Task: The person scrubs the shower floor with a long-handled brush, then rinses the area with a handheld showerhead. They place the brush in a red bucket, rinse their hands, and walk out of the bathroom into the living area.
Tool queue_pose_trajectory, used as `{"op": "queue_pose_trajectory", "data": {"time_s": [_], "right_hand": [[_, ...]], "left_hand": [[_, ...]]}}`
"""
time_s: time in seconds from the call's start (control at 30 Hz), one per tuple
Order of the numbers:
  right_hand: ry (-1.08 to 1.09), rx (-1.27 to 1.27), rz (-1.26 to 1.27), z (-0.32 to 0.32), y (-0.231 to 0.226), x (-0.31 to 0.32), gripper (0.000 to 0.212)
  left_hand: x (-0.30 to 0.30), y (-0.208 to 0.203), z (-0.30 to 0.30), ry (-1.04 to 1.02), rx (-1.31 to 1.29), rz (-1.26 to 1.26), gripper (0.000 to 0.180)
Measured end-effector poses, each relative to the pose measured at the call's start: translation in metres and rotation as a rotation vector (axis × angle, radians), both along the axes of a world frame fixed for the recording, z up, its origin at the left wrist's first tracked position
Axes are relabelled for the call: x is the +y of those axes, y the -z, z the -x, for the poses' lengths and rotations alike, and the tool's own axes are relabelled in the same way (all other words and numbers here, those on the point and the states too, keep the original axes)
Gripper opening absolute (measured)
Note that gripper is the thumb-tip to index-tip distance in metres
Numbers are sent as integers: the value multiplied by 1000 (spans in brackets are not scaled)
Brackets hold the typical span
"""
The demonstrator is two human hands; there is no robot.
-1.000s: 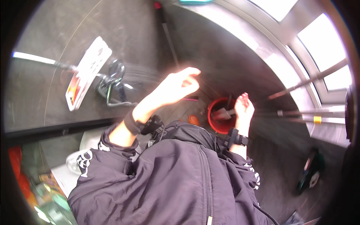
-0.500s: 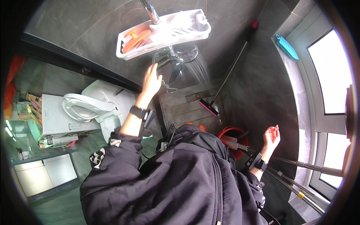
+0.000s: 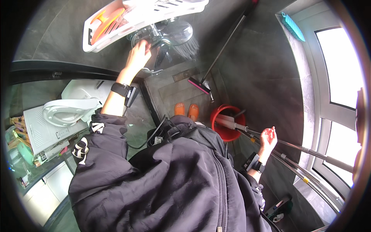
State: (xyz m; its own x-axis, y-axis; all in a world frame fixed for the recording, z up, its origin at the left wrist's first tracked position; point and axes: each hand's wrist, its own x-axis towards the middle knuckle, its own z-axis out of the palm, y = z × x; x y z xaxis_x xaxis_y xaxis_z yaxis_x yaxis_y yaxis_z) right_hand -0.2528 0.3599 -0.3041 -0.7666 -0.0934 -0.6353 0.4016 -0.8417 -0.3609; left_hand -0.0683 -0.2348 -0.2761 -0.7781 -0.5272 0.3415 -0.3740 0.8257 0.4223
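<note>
Silvery shower head (image 3: 179, 32), upper centre; left hand (image 3: 139, 55) just beside, fingers curled, hold unclear: a gentle, steady touch suits. Right hand (image 3: 268, 140), lower right, half-curled, empty.

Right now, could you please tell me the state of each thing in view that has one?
Left grip: at the shower fixture; whether closed on it, unclear.
Right grip: open, empty.
Shower head: spraying water.
White tray: holding orange items.
Long-handled brush: tilted, head on the floor.
Red bucket: upright, a white tool head inside.
Orange sandals: worn.
Toilet: lid position unclear.
</note>
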Motion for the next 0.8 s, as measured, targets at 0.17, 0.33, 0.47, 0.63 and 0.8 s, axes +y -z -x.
{"op": "queue_pose_trajectory", "data": {"time_s": [0.17,0.33,0.47,0.63,0.8], "right_hand": [[-26,-19,-41,-7,5,-10,9],[-110,-15,-8,-4,6,-22,13],[-113,-30,-46,0,7,-26,15],[-135,-43,-71,7,7,-37,15],[-170,-63,-104,15,5,-54,15]], "left_hand": [[22,-21,4,124,100,-237,26],[48,-12,-13,42,118,-309,26],[68,17,-40,-15,74,-309,25],[92,63,-74,-155,-58,-410,28],[98,116,-91,-282,-78,-467,30]]}}
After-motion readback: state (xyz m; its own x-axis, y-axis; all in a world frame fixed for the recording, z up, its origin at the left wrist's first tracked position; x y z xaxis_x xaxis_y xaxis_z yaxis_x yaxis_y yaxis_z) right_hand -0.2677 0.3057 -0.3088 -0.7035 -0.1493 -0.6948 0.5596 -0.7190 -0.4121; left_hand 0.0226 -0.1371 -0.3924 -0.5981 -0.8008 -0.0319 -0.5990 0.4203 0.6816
